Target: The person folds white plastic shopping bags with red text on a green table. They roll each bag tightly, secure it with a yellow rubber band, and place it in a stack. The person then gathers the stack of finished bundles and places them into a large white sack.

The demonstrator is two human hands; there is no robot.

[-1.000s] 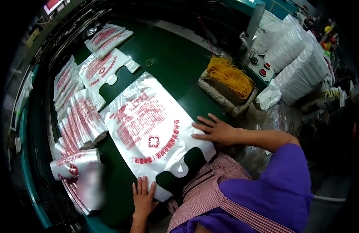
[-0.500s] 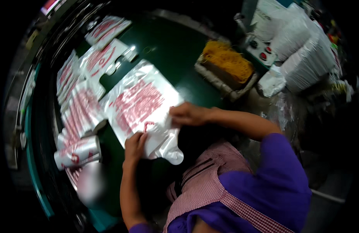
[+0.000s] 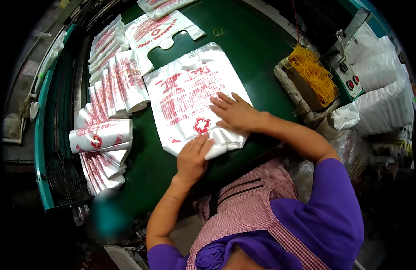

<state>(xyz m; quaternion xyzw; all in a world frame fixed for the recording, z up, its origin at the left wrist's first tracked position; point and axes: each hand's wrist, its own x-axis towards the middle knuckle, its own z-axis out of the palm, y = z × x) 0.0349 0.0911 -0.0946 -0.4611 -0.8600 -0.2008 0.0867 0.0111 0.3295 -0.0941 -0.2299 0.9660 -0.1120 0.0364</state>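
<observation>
A white plastic bag stack with red print lies before me on the green tabletop. Its near edge is folded over towards the print. My right hand rests flat on the stack's right part, fingers spread. At the near edge, my left hand lies with its fingers stretched over the fold; its thumb is hard to make out. Left of the stack are several folded bundles of the same bags, and a rolled bundle lies nearest to me on that side.
Beyond the stack lies a flat bag bundle with a handle cut-out, and a loose yellow rubber band. To the right stand a box of yellow rubber bands, a control box with red buttons and piled white bags.
The bag stack now lies flat, its near end folded over. My right hand has gone from gripping its right edge to lying spread on top. The view has shifted.
</observation>
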